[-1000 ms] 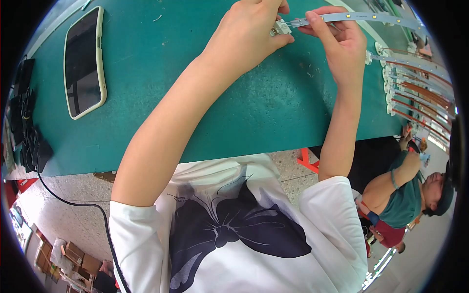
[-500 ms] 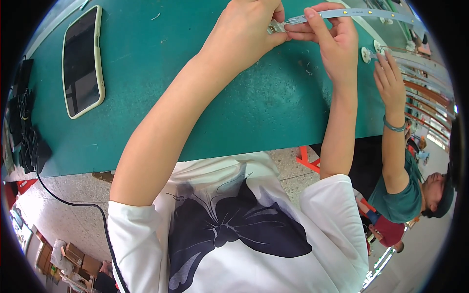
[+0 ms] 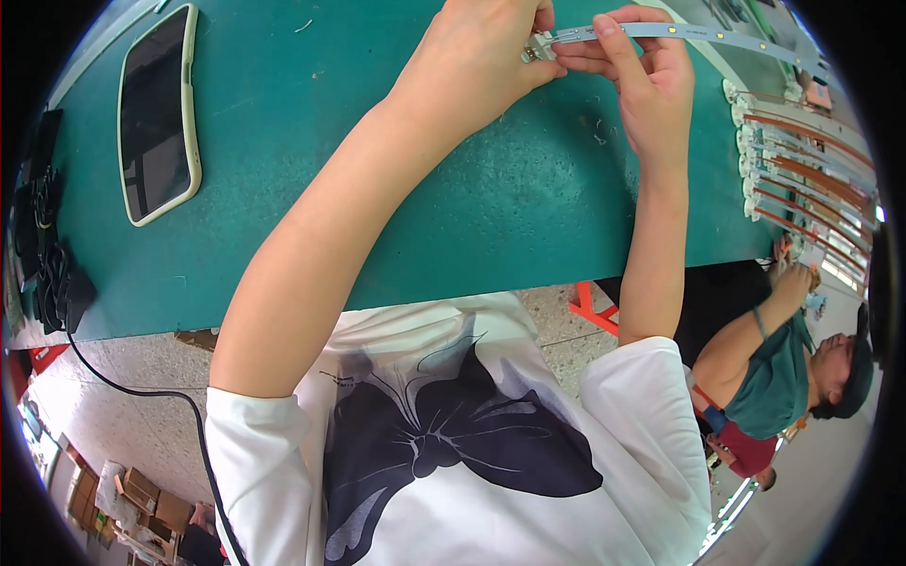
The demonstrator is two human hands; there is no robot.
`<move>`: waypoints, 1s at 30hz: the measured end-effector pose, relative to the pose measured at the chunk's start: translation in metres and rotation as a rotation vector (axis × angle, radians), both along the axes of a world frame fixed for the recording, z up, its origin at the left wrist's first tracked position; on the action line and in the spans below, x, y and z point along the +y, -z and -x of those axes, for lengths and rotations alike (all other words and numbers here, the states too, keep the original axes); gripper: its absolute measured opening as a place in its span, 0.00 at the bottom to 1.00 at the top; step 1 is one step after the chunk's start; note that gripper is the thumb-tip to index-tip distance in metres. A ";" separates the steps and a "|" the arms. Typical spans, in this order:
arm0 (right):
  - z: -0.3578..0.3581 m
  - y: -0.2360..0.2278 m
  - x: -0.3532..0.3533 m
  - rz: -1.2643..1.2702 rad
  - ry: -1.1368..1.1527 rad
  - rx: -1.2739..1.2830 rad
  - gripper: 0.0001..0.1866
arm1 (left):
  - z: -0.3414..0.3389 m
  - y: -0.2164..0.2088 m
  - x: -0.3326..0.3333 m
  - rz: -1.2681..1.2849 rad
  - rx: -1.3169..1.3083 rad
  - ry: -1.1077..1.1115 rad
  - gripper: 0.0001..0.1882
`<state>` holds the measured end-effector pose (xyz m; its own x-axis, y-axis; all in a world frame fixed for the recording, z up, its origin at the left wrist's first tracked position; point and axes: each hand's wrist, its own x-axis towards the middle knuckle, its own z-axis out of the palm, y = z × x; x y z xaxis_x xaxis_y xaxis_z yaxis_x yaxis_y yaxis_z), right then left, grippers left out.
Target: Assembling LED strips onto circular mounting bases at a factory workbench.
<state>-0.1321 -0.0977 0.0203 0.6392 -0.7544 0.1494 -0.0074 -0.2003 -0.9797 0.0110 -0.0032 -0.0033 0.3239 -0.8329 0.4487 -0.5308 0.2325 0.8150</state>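
Observation:
At the far side of the green table, my left hand (image 3: 479, 58) pinches a small white connector piece (image 3: 539, 47) with metal parts between thumb and fingers. My right hand (image 3: 658, 90) grips a pale LED strip (image 3: 696, 33) near its end, thumb on top and fingers beneath. That end points at the connector, with thin leads between the two. Whether they are joined I cannot tell. The strip's other end runs off to the far right. Part of my left hand is cut off by the upper edge of the view.
A phone (image 3: 157, 118) in a pale case lies at the left, with black cables and an adapter (image 3: 66, 292) beyond it. A row of LED strips with white ends (image 3: 755, 174) lies along the right side. Close by there sits a co-worker (image 3: 764, 368) in a green shirt.
The co-worker's hand has drawn back from the white-ended strips toward their own body, uncovering the row. My hands stay almost in place, with the strip shifted slightly.

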 end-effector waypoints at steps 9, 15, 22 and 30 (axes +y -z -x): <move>0.001 -0.001 0.004 0.034 -0.016 0.001 0.07 | -0.003 -0.004 0.000 -0.041 -0.074 0.047 0.14; 0.001 0.001 0.004 0.005 -0.036 0.021 0.09 | -0.003 -0.002 0.000 -0.029 -0.081 0.041 0.13; 0.012 0.010 -0.018 0.250 -0.103 0.082 0.08 | -0.004 -0.005 0.001 -0.043 -0.075 0.103 0.13; 0.014 0.004 -0.018 0.196 -0.105 0.195 0.09 | -0.004 -0.009 0.001 -0.154 -0.048 0.087 0.14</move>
<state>-0.1465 -0.1155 0.0166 0.7433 -0.6513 0.1523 -0.1613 -0.3956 -0.9042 0.0147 -0.0025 0.0056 0.2293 -0.9167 0.3273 -0.5536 0.1538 0.8185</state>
